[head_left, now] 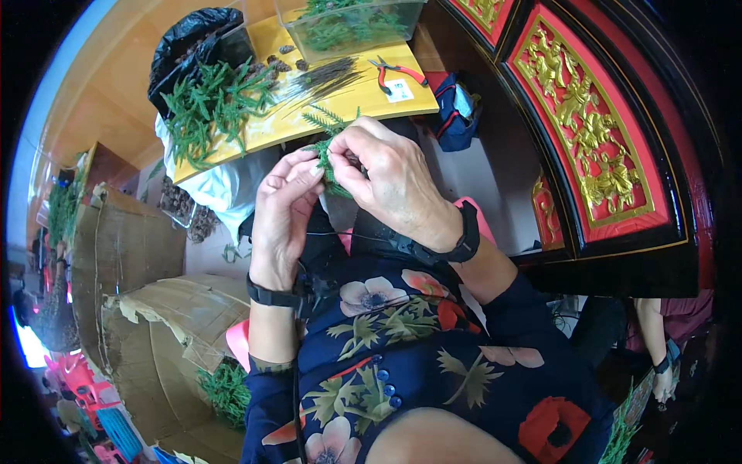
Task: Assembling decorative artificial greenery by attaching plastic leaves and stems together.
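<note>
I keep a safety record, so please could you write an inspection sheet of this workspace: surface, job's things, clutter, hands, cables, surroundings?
Surface: yellow table, partly covered.
Job's things: green sprig held; sprig pile, thin dark strands and red-handled pliers on the table.
Clutter: brown cones and clear bin on the table; cardboard box at left.
Hands: fingers of the left hand and right hand pinch the green sprig.
Cables: thin cord between the wrists; black cord by the left sleeve.
Surroundings: red-and-gold carved panel at right; another person's hand, lower right.
</note>
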{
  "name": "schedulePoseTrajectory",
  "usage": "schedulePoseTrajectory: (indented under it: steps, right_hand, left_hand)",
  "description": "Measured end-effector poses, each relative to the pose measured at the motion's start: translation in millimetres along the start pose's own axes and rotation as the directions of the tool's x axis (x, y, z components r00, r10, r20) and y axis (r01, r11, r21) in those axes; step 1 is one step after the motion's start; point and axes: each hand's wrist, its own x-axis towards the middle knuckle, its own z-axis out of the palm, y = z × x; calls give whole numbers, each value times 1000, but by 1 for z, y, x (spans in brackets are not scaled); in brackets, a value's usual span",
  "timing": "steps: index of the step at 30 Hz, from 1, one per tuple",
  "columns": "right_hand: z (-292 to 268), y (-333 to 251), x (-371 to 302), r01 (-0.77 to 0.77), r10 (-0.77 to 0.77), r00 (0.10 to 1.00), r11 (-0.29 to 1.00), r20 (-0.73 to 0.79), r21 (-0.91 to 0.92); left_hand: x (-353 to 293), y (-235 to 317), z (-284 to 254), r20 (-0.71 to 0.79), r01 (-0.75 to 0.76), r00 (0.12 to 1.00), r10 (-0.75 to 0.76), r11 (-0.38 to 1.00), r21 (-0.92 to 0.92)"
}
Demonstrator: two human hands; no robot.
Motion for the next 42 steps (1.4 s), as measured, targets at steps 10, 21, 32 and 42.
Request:
schedulePoseTrajectory:
  steps: [10, 21, 32, 42]
  right_hand:
    - [-7, 1, 6, 47, -76, 992, 962, 98, 271]
    - [-8, -1, 7, 288, -288, 957, 958, 35, 9]
    - [-5, -4, 4, 186, -188, 982, 972, 1, 141]
    - [12, -7, 0, 72, -76, 997, 973, 7, 219]
  left_hand:
    - [8, -2, -17, 120, 212, 975, -185, 937, -279]
    - [1, 2, -5, 50, 78, 996, -72, 989, -126]
    - [-10, 0, 18, -7, -462, 842, 539, 728, 507]
    - [-7, 2, 15, 201, -477, 681, 704, 219, 851]
